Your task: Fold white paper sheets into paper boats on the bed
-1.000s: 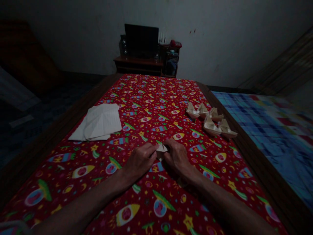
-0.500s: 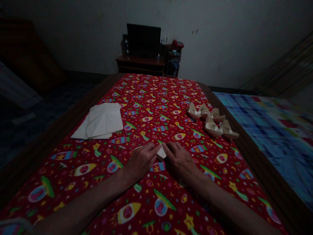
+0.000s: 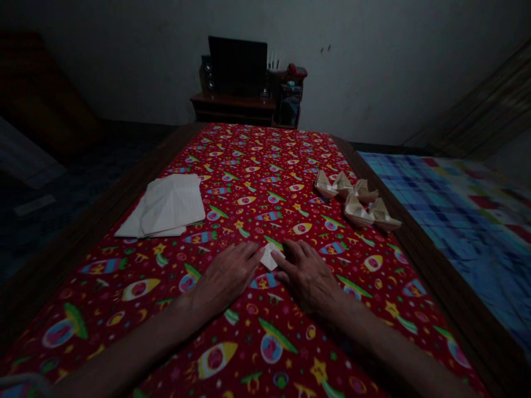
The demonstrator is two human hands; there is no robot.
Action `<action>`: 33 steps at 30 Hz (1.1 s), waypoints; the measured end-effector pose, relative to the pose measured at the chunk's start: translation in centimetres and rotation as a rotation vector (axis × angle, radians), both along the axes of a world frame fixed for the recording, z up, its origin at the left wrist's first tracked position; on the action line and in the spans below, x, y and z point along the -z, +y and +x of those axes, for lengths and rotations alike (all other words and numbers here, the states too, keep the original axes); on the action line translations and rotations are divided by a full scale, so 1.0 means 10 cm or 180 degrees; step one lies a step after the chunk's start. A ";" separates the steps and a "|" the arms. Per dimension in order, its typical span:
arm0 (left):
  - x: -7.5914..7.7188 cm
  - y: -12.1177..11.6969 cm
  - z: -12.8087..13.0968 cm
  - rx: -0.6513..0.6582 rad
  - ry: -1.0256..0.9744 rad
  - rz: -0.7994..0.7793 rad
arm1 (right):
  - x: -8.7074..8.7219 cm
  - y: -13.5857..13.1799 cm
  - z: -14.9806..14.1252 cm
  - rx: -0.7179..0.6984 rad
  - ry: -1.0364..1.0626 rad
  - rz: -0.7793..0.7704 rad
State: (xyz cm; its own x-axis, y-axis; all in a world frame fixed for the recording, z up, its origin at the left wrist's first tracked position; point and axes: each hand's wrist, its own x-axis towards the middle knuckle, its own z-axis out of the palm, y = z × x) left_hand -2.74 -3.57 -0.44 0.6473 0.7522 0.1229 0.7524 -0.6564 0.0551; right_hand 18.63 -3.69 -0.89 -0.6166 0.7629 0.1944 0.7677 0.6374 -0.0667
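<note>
A small piece of folded white paper (image 3: 269,257) lies flat on the red printed cloth between my two hands. My left hand (image 3: 233,271) rests palm down at the paper's left edge, its fingers lying flat and a fingertip touching it. On the right side, my right hand (image 3: 306,272) presses a finger onto the paper, with its other fingers stretched out and the thumb tucked below. Neither hand grips the paper from both sides. Its underside is hidden.
A stack of white paper sheets (image 3: 166,205) lies at the left. Several folded paper boats (image 3: 360,213) stand near the right edge. The red cloth (image 3: 265,160) covers a wooden table. Beyond it are a monitor (image 3: 238,65) and desk; a plaid-covered surface (image 3: 440,215) is at right.
The folded paper, held raised between the fingers of both hands before, now lies flatter on the cloth. My hands have moved slightly apart and their fingers have spread.
</note>
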 end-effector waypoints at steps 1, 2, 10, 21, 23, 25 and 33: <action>0.00 -0.02 0.00 0.0021 -0.0011 0.0023 | -0.01 -0.01 0.00 0.0010 0.0004 -0.0014; 0.00 -0.03 -0.01 0.0053 -0.0042 0.0060 | -0.02 -0.02 -0.01 0.0016 0.0006 -0.0026; 0.06 -0.10 -0.10 0.0591 -0.0452 -0.0019 | 0.05 -0.11 0.08 -0.0052 0.0093 0.0022; 0.04 0.03 -0.04 0.0401 -0.0358 0.0095 | -0.06 -0.01 -0.06 0.0318 0.0018 -0.0081; 0.04 0.07 -0.02 0.0333 -0.0335 0.0070 | -0.06 0.04 -0.10 0.0397 0.0000 -0.0063; 0.04 0.10 -0.01 0.0251 -0.0334 0.0052 | -0.04 0.07 -0.12 0.0456 -0.0022 -0.0032; 0.06 -0.03 -0.10 0.0416 -0.0319 -0.0092 | -0.01 -0.07 -0.10 0.0443 0.0001 0.0014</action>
State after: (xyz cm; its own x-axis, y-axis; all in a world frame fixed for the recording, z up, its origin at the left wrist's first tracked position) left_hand -3.76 -3.92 -1.06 0.7256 0.6665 0.1712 0.6504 -0.7455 0.1457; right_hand 17.64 -4.35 -0.83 -0.5048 0.8402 0.1981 0.8486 0.5250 -0.0643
